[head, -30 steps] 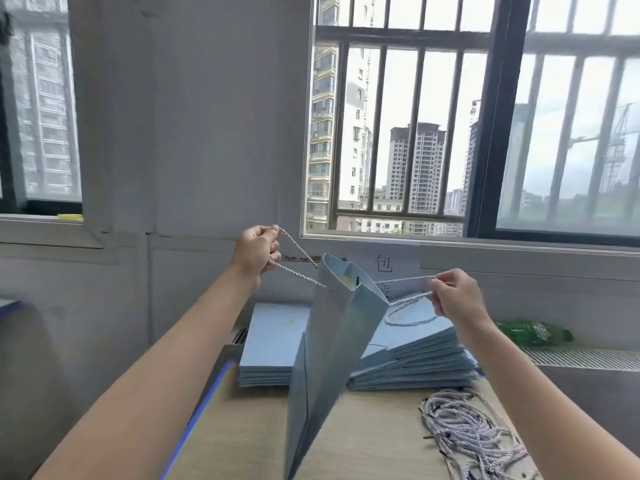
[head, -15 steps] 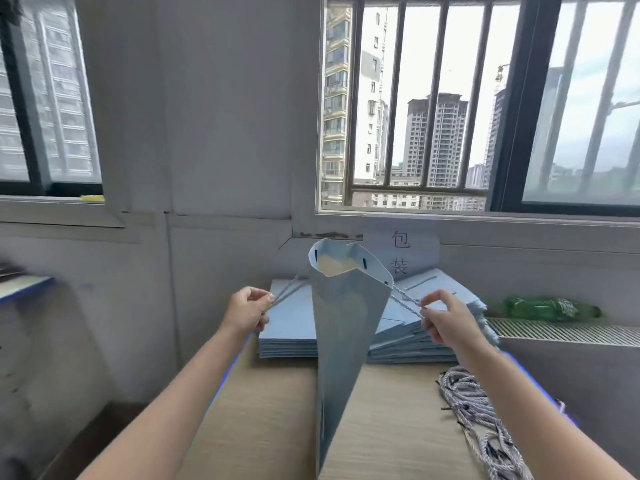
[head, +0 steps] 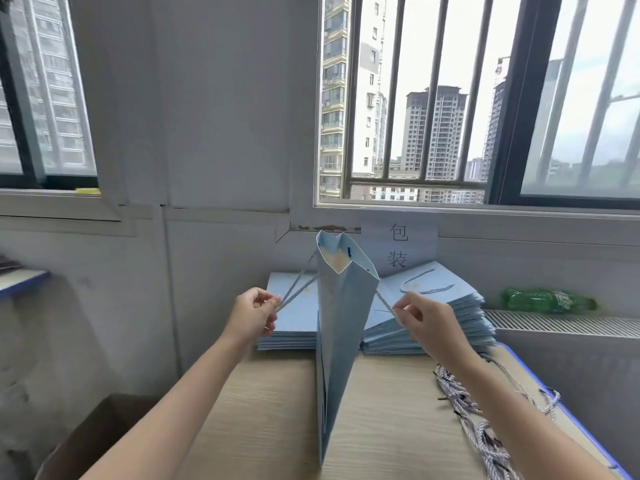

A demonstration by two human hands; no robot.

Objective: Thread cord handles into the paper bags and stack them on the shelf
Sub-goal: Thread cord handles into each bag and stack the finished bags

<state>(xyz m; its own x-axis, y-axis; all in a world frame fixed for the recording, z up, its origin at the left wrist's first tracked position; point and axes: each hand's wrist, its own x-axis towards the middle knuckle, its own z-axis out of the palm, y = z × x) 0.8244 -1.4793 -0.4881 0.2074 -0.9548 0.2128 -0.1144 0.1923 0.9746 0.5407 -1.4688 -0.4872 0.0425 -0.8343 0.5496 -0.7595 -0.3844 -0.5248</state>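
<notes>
A light-blue bag [head: 341,341] stands upright near the middle of the table [head: 270,410], its mouth open at the top, with a cord running out from each side. The left hand [head: 254,315] pinches the left cord [head: 298,289] between thumb and curled fingers, and the right hand [head: 427,318] pinches the right cord [head: 386,304] the same way, both cords pulled outward and down. Flat bags lie in stacks [head: 433,323] along the table's far edge behind the bag, and loose cords [head: 471,420] are heaped by the right edge.
</notes>
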